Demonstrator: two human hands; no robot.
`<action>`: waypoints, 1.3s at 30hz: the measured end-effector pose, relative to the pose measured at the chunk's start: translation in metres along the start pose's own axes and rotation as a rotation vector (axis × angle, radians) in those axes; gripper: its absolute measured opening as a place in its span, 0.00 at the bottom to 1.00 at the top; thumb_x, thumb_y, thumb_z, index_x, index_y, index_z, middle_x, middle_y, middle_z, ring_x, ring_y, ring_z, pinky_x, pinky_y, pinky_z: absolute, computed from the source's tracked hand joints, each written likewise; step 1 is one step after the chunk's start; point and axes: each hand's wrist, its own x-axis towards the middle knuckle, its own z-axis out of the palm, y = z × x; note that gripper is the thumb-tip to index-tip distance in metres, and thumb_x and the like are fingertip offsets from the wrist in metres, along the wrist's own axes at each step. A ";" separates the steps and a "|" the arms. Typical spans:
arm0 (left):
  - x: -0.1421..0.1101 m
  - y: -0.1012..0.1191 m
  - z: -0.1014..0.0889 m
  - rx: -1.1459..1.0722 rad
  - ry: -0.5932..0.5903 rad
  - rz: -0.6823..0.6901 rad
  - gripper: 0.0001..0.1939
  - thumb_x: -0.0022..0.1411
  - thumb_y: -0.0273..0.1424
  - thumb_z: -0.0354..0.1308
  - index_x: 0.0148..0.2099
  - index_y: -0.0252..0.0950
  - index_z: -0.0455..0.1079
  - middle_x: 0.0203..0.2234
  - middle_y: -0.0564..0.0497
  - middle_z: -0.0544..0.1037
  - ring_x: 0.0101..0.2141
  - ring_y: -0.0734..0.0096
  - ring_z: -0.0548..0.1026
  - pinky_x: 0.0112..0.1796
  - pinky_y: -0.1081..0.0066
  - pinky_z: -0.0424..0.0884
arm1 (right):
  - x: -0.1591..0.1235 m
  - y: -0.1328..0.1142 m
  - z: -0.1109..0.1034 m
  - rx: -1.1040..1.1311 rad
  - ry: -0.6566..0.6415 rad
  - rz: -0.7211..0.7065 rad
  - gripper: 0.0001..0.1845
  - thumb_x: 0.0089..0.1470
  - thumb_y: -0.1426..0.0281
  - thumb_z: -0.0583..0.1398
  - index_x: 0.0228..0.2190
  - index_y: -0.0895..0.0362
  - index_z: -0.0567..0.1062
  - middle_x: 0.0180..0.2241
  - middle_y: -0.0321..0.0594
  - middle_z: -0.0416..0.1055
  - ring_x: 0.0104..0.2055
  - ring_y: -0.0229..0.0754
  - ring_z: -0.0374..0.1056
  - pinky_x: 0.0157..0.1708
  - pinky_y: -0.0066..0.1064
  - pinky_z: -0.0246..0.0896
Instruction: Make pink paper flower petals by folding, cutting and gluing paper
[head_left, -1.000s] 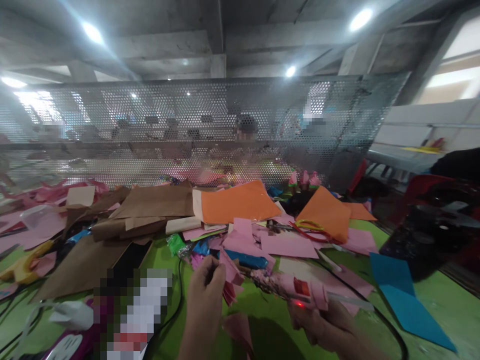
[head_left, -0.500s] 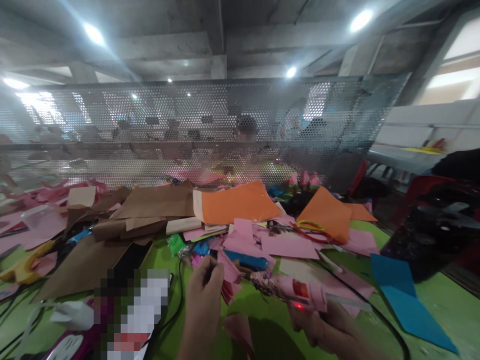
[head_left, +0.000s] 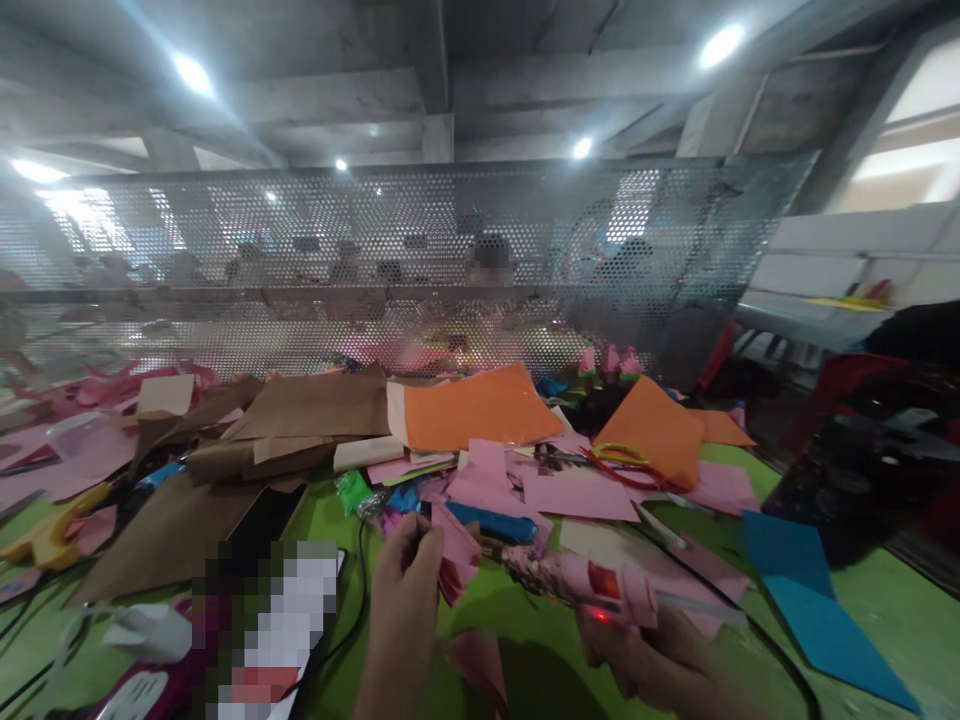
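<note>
My left hand [head_left: 409, 570] is closed, pinching a folded piece of pink paper [head_left: 457, 550] that sticks out to its right. In my right hand [head_left: 645, 645] is a glue gun [head_left: 577, 585] wrapped in pink, with a small red light lit on its side and a clear glue stick [head_left: 701, 603] out of its back. The gun's nozzle points left, close to the pink paper; whether it touches cannot be made out. Below, a curled pink paper strip [head_left: 480, 665] lies on the green tabletop [head_left: 555, 675].
Brown paper [head_left: 307, 400], orange sheets [head_left: 472, 410] and pink scraps [head_left: 577, 495] cover the back of the table. A folded blue sheet [head_left: 825, 610] lies right. A phone [head_left: 292, 620] and a power strip [head_left: 139, 690] are at left. Behind stands a perforated metal screen [head_left: 420, 240].
Almost nothing differs. Both hands, the pink paper and the glue gun keep nearly the same places, with only a very slight shift of the view.
</note>
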 end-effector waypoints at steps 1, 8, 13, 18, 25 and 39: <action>0.000 0.000 0.000 0.002 0.002 0.005 0.12 0.52 0.36 0.57 0.23 0.38 0.59 0.15 0.61 0.56 0.18 0.79 0.54 0.19 0.79 0.51 | 0.000 0.001 0.000 0.009 -0.007 -0.004 0.26 0.48 0.47 0.60 0.24 0.59 0.74 0.20 0.35 0.64 0.20 0.35 0.55 0.20 0.28 0.49; -0.004 0.010 0.000 -0.033 -0.022 -0.003 0.15 0.51 0.37 0.58 0.21 0.38 0.57 0.14 0.61 0.57 0.17 0.80 0.55 0.18 0.79 0.52 | 0.001 -0.008 -0.006 0.060 0.058 -0.013 0.28 0.46 0.44 0.61 0.24 0.58 0.72 0.21 0.36 0.65 0.21 0.35 0.54 0.20 0.27 0.48; -0.007 0.014 -0.006 -0.010 -0.004 -0.016 0.14 0.47 0.38 0.61 0.21 0.37 0.62 0.13 0.61 0.60 0.16 0.80 0.56 0.17 0.80 0.52 | -0.015 -0.023 -0.039 0.096 0.234 -0.051 0.28 0.47 0.44 0.60 0.29 0.59 0.75 0.26 0.39 0.69 0.22 0.36 0.56 0.22 0.28 0.49; -0.009 0.012 -0.009 -0.045 -0.046 -0.041 0.12 0.48 0.38 0.63 0.24 0.37 0.66 0.13 0.59 0.64 0.17 0.79 0.58 0.18 0.80 0.54 | -0.042 -0.017 -0.092 -0.070 0.408 0.046 0.26 0.51 0.46 0.58 0.29 0.58 0.73 0.17 0.33 0.64 0.21 0.36 0.57 0.23 0.29 0.52; -0.011 0.010 -0.010 -0.060 -0.097 -0.041 0.12 0.50 0.38 0.62 0.23 0.36 0.68 0.12 0.58 0.67 0.17 0.79 0.59 0.18 0.80 0.54 | -0.057 0.011 -0.101 -0.116 0.364 0.208 0.26 0.52 0.46 0.56 0.31 0.58 0.69 0.16 0.30 0.64 0.18 0.35 0.58 0.20 0.25 0.51; 0.002 0.007 -0.014 -0.156 -0.037 -0.046 0.11 0.45 0.38 0.64 0.26 0.35 0.71 0.12 0.60 0.64 0.15 0.81 0.59 0.18 0.79 0.52 | -0.048 -0.014 -0.072 -0.999 0.475 0.004 0.14 0.54 0.56 0.58 0.29 0.53 0.74 0.29 0.42 0.74 0.30 0.48 0.68 0.25 0.32 0.50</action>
